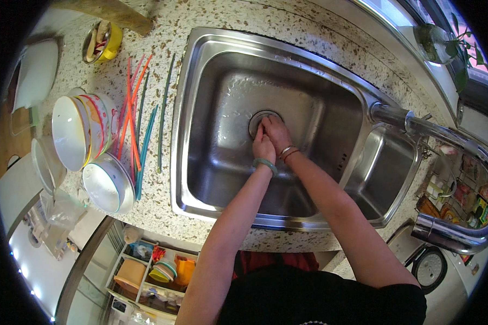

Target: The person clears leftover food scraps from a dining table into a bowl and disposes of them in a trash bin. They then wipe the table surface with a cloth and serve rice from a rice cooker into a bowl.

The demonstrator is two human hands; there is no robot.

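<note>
Both my hands reach down into a stainless steel sink [222, 162] and meet at its round drain [259, 119]. My left hand [263, 145], with a green bangle on the wrist, presses its fingers on the drain's lower edge. My right hand [276, 132], wearing thin bracelets, lies beside it with its fingertips on the drain too. Whether the fingers grip the drain strainer or only press on it is hidden.
A chrome faucet [417, 127] arches over a smaller basin [385, 173] on the right. On the speckled counter [162, 211] to the left lie several long coloured chopsticks [138, 114], stacked bowls [78, 132], a plate [108, 184] and a yellow cup [104, 40]. Open shelves [152, 271] sit below.
</note>
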